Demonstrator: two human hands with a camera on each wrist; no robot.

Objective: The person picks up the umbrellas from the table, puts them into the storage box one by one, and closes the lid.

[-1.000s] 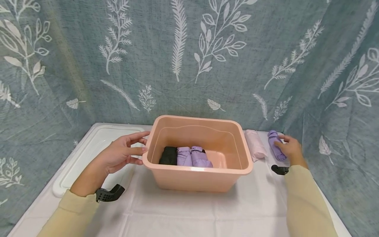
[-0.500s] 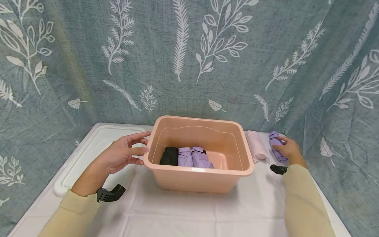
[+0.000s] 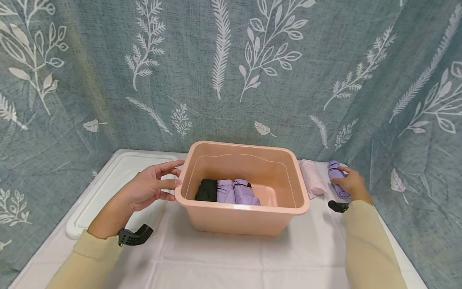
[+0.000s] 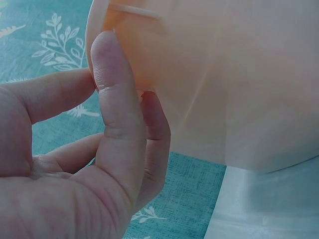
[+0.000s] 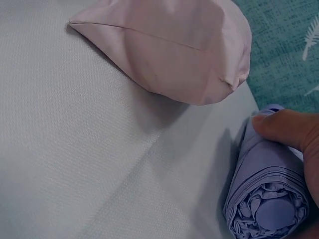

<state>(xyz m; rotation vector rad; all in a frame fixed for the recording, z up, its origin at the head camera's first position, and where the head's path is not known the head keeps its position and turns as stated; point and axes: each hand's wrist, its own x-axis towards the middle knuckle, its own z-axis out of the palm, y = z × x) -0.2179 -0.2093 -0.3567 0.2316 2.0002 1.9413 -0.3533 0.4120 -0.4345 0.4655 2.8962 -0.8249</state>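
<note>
My left hand (image 3: pixel 148 184) is at the left end of a peach plastic bin (image 3: pixel 238 218), its fingertips touching the rim and outer wall. In the left wrist view, the thumb (image 4: pixel 114 84) lies along the bin's wall. At the far right my right hand (image 3: pixel 353 184) holds a folded purple umbrella (image 3: pixel 336 173) lying on the table. The right wrist view shows the thumb (image 5: pixel 279 124) over the umbrella's side and its round handle end (image 5: pixel 276 214) facing the camera; the other fingers are hidden. Inside the bin lie a black folded bundle (image 3: pixel 206 190) and two purple folded bundles (image 3: pixel 225 192).
A pale pink folded bundle (image 3: pixel 312 178) lies between the bin and the umbrella. Left of the bin, a white lid (image 3: pixel 112 188) rests flat, partly under the left arm. A patterned green curtain (image 3: pixel 202 72) encloses the white-covered table (image 3: pixel 216 261) at back and sides.
The right hand's fingers have settled closer around the purple umbrella, with the wrist shifting slightly left. The left hand and the bin stay in place.
</note>
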